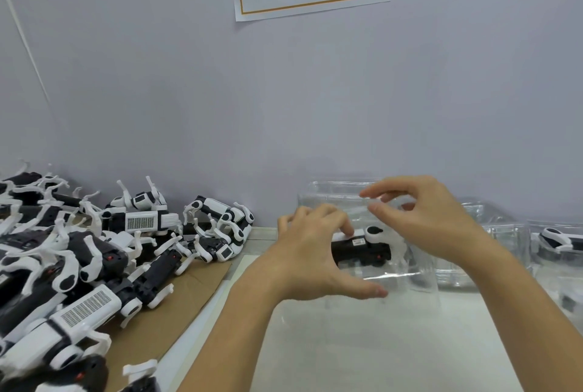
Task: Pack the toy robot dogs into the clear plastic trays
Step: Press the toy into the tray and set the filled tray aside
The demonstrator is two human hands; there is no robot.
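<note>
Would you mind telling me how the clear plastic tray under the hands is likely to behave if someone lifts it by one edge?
The clear plastic tray looks thin-walled and glossy, so it would probably flex and feel slippery. With a toy robot dog lying in it, a one-edge lift might sag or tip toward that weight. Supporting both sides seems safer.

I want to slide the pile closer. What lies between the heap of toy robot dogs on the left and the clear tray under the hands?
In the head view, brown cardboard, bare white tabletop and the left hand lie between black-and-white dog pile and clear plastic tray.
</note>
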